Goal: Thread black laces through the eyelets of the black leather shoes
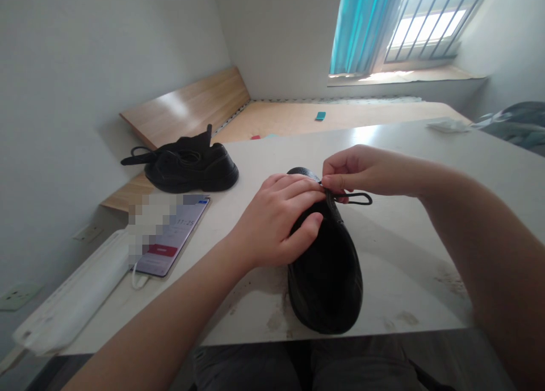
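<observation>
A black shoe [326, 283] rests on the white table with its toe pointing away and its opening towards me. My left hand [287, 218] lies across its upper, fingers together over the lacing area and thumb over the opening, steadying the shoe. On the far right side of the lacing, my right hand [353, 172] pinches a black shoelace between thumb and fingers. A loop of this shoelace [360, 198] sticks out to the right below the fingers. My left fingertips nearly meet the right ones; the eyelets there are mostly hidden.
Another black shoe [191, 167] stands at the back left, its tongue raised. A phone [174, 238], partly pixelated, lies left with a white cable, beside a long white object [80, 289]. The table edge [247, 344] runs before my lap. Beyond are a wooden bed [281, 116] and a window.
</observation>
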